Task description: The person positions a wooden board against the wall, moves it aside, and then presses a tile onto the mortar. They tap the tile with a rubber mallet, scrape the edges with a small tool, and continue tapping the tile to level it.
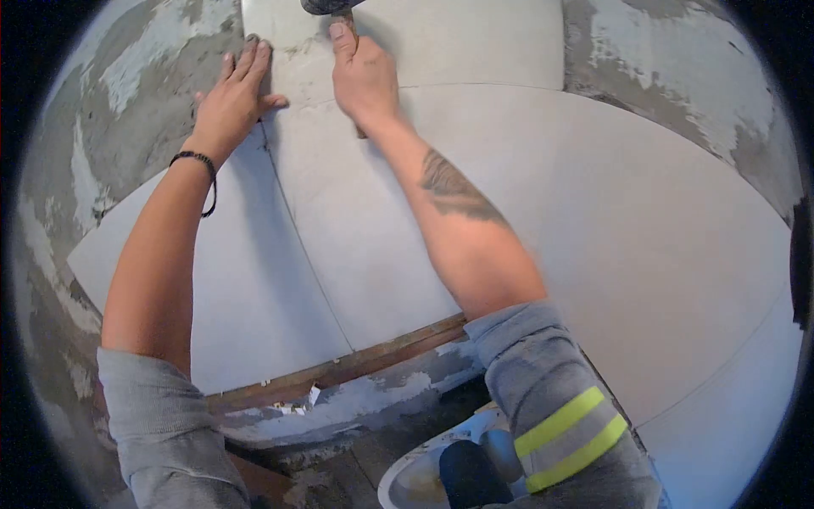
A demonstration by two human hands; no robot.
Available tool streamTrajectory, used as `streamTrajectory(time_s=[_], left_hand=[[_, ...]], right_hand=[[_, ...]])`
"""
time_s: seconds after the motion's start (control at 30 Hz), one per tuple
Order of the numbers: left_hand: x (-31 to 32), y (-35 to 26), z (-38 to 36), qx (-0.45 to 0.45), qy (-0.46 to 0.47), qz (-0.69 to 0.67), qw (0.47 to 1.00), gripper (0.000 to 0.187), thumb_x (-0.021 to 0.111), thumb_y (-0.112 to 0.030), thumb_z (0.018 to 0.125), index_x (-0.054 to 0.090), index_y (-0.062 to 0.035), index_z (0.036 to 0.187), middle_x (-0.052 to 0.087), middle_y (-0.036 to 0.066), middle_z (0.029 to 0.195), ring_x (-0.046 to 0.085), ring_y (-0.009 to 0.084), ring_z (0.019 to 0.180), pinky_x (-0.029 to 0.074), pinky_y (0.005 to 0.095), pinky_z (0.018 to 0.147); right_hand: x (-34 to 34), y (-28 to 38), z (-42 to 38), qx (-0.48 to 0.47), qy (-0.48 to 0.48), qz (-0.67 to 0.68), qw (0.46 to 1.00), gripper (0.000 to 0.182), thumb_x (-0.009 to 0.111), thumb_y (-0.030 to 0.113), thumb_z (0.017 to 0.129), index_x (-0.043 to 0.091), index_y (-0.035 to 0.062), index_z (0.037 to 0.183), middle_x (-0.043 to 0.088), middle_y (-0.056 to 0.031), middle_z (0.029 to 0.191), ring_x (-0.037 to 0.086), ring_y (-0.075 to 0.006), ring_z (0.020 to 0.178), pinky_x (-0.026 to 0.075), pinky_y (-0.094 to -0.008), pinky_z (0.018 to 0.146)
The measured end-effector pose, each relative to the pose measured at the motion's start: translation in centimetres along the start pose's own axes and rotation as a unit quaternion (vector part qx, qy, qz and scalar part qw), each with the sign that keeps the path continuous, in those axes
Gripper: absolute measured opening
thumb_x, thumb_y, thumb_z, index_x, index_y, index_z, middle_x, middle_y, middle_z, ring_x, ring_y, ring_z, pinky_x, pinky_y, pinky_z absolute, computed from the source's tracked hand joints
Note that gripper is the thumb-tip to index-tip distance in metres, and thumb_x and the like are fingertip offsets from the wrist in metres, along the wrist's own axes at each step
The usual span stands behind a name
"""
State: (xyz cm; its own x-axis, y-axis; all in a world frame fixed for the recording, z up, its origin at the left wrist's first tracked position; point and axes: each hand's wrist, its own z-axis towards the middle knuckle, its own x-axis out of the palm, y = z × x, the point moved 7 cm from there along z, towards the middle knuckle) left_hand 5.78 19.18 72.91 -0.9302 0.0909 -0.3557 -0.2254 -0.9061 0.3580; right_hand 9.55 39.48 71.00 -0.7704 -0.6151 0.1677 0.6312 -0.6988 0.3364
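Note:
My right hand (366, 78) is wrapped round the wooden handle of a mallet (329, 7), whose dark head is partly cut off at the top edge. It is over the pale upper tile (475, 42). My left hand (239, 85) lies with fingers spread at the left edge of that tile, partly on the rough grey mortar surface (170, 93). Below it is a lower left tile (229, 280), with a thin joint between it and the large middle tile (373, 229).
Rough mortar also shows at the upper right (678, 68). A wooden strip (373, 355) runs along the tiles' lower edge, with small white pieces (314, 394) near it. A white basin-like object (415, 475) with something dark in front is at the bottom.

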Motion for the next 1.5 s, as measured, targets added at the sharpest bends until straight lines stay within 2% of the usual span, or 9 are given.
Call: streamTrajectory(time_s=[0.47,0.53,0.8,0.87,0.9,0.97,1.03,1.17,1.5], left_hand=[[-0.4,0.5,-0.1,0.008,0.038,-0.002,0.999,0.092,0.067,-0.052,0.087,0.019,-0.0295,0.162,0.02,-0.004,0.169,0.025,0.0378,0.152,0.033,0.0801,0.104],[-0.1,1.1,0.0,-0.002,0.032,0.022,0.999,0.092,0.068,-0.052,0.086,0.02,-0.0303,0.161,0.02,-0.005,0.169,0.025,0.0371,0.152,0.034,0.0811,0.103],[-1.2,0.4,-0.5,0.009,0.05,0.006,0.999,0.088,0.068,-0.046,0.09,0.022,-0.025,0.162,0.021,0.001,0.169,0.025,0.0375,0.152,0.037,0.0683,0.11],[-1.2,0.5,-0.6,0.02,0.051,-0.01,0.998,0.086,0.069,-0.042,0.091,0.024,-0.0222,0.161,0.021,0.004,0.169,0.026,0.0368,0.152,0.037,0.0628,0.113],[-0.6,1.5,-0.6,0.041,0.029,-0.051,0.997,0.085,0.07,-0.041,0.09,0.026,-0.0202,0.16,0.022,0.007,0.168,0.024,0.038,0.152,0.034,0.0648,0.114],[-1.1,-1.8,0.6,0.082,0.0,-0.109,0.991,0.085,0.072,-0.04,0.09,0.028,-0.0181,0.159,0.022,0.01,0.168,0.023,0.0392,0.153,0.032,0.0669,0.114],[-2.7,-4.0,1.7,-0.104,0.125,0.161,0.973,0.092,0.075,-0.047,0.086,0.028,-0.0168,0.159,0.024,0.015,0.167,0.02,0.0425,0.153,0.027,0.0727,0.113],[-0.9,-16.4,7.5,0.047,-0.096,-0.012,0.994,0.103,0.065,-0.071,0.083,0.023,-0.0176,0.16,0.019,0.022,0.166,0.015,0.0465,0.153,0.019,0.0803,0.109],[2.2,-19.7,10.0,0.006,-0.055,0.011,0.998,0.116,0.062,-0.08,0.076,0.014,-0.0194,0.163,0.006,0.028,0.166,0.003,0.0544,0.152,0.012,0.0869,0.102]], right_hand=[[-5.4,1.3,0.1,0.123,0.128,0.052,0.983,0.059,0.034,0.053,0.107,0.06,0.0034,0.123,0.066,-0.0371,0.103,0.066,-0.0493,0.099,0.048,-0.0584,0.088],[-5.4,1.6,-0.1,0.055,-0.014,0.164,0.985,0.066,0.042,0.055,0.105,0.063,-0.0057,0.093,0.068,-0.0287,0.084,0.067,-0.0468,0.088,0.051,-0.0524,0.079],[-1.8,-2.2,-0.8,0.12,0.075,0.23,0.963,0.059,0.042,0.053,0.106,0.06,-0.0011,0.091,0.065,-0.0127,0.071,0.064,-0.0244,0.052,0.052,-0.0376,0.051],[0.3,-6.1,-0.1,0.119,0.097,0.079,0.985,0.061,0.041,0.055,0.106,0.059,-0.0016,0.092,0.063,-0.0132,0.066,0.065,-0.0257,0.053,0.052,-0.0403,0.052],[-2.2,-4.4,-0.2,0.102,0.098,0.052,0.989,0.072,0.034,0.056,0.105,0.068,-0.0065,0.101,0.068,-0.0343,0.095,0.065,-0.0522,0.096,0.051,-0.0557,0.086],[-3.8,-6.9,-1.0,0.147,0.106,0.055,0.982,0.07,0.034,0.056,0.106,0.067,-0.0063,0.103,0.068,-0.0342,0.093,0.066,-0.052,0.095,0.051,-0.0561,0.085],[-7.6,-8.7,-1.2,0.189,0.108,0.074,0.973,0.069,0.035,0.055,0.106,0.066,-0.006,0.104,0.068,-0.0341,0.091,0.066,-0.0519,0.093,0.051,-0.0566,0.084],[-13.3,-10.0,1.1,0.139,-0.021,0.111,0.984,0.063,0.037,0.052,0.106,0.063,-0.0056,0.104,0.068,-0.0334,0.09,0.065,-0.0532,0.091,0.05,-0.0583,0.082],[-14.2,-13.6,3.9,0.129,-0.107,0.142,0.976,0.06,0.04,0.049,0.106,0.063,-0.0069,0.101,0.068,-0.033,0.092,0.064,-0.0531,0.092,0.05,-0.0582,0.082]])
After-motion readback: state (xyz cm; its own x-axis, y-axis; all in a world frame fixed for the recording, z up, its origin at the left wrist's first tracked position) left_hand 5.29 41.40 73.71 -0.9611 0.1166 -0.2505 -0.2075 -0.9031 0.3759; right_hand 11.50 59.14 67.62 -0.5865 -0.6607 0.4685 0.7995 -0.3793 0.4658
